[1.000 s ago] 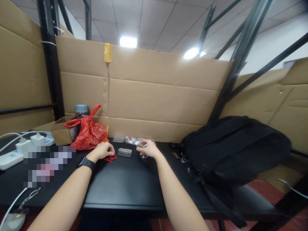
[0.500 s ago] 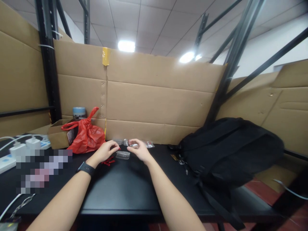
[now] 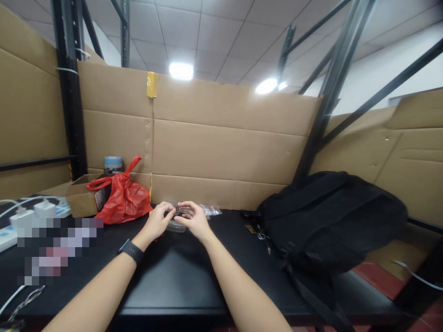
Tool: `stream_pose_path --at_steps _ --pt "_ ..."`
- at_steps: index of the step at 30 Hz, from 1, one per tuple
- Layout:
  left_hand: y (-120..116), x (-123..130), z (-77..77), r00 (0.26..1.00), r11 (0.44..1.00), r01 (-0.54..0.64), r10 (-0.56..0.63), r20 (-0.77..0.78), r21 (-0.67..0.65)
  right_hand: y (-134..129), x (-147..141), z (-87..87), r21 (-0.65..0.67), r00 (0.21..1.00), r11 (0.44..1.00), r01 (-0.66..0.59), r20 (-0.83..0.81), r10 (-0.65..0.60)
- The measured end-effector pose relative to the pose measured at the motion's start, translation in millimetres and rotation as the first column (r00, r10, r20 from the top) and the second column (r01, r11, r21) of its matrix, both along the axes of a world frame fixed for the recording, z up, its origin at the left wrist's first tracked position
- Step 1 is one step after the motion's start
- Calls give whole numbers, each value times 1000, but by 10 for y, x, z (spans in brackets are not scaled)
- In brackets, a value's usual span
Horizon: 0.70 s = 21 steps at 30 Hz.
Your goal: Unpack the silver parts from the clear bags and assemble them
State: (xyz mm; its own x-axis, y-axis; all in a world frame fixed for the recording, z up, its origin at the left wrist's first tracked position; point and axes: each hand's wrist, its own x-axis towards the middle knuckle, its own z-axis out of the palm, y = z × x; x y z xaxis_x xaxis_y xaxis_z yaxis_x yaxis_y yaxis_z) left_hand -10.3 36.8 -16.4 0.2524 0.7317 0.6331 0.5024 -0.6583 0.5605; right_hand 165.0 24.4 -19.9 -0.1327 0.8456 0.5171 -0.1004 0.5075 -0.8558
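My left hand, with a dark watch on its wrist, has its thumb and fingers pinched together; whatever they hold is too small to make out. Facing it, my right hand curls its fingers and thumb around a small shiny piece, partly clear and dark at its edge. The fingertips of both hands almost meet at this piece. Beneath them a clear plastic tray lies on the black table, partly covered by the hands. Red cord shows just below my left hand, mostly hidden.
Small clear packets lie behind my right hand. To the left are a tied red plastic bag, an open cardboard box, a blue-lidded jar and a white power strip. A black backpack occupies the right side.
My two hands have come together, the left moving right and the right moving slightly left. They now meet at the shiny piece and cover more of the tray and red cord.
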Motion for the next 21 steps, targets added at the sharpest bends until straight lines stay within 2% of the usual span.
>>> stream_pose_path --at_steps 8,13,21 --pt "-1 14 -10 999 1000 -27 26 30 15 -24 4 37 23 1000 1000 -5 18 5" --pt "-33 18 19 998 995 -55 53 31 80 -45 -24 46 21 999 999 35 21 -35" --pt "-168 56 117 988 961 -156 153 30 230 -97 -94 81 -114 986 993 -37 -163 18"
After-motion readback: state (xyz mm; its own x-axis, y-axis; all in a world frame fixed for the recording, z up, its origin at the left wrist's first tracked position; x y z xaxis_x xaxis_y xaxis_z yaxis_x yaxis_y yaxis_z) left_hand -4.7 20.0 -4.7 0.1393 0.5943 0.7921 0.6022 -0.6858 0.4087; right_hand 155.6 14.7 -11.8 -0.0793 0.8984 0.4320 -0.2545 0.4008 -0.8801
